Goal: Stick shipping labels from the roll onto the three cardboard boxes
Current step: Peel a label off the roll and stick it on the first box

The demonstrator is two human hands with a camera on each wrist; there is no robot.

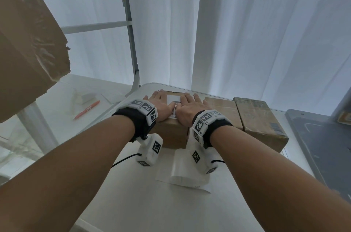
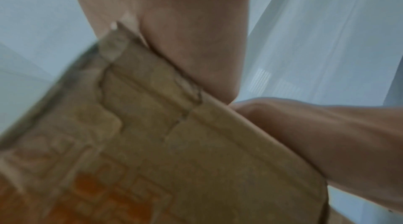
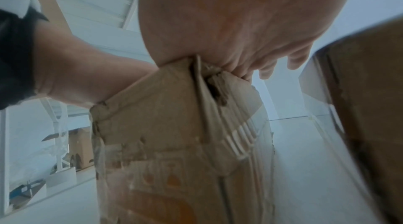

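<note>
A white shipping label point(image 1: 173, 99) is pressed flat on the nearest cardboard box point(image 1: 171, 133) by the left hand point(image 1: 161, 105) and right hand point(image 1: 190, 110), fingers straight, gripping nothing. Two more boxes point(image 1: 224, 111) point(image 1: 260, 119) stand at 3 o'clock; the label roll point(image 1: 185, 172) lies at 6 o'clock. All boxes are closed, contents hidden.

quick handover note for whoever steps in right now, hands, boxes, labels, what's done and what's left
Left hand and right hand: both flat, pressing a white label onto the top of the left box.
Middle box and right box stand beside it on the table; no fresh label shows on either.
Label roll lies near the table's front.
Done: first label nearly on. Left: two boxes.
</note>
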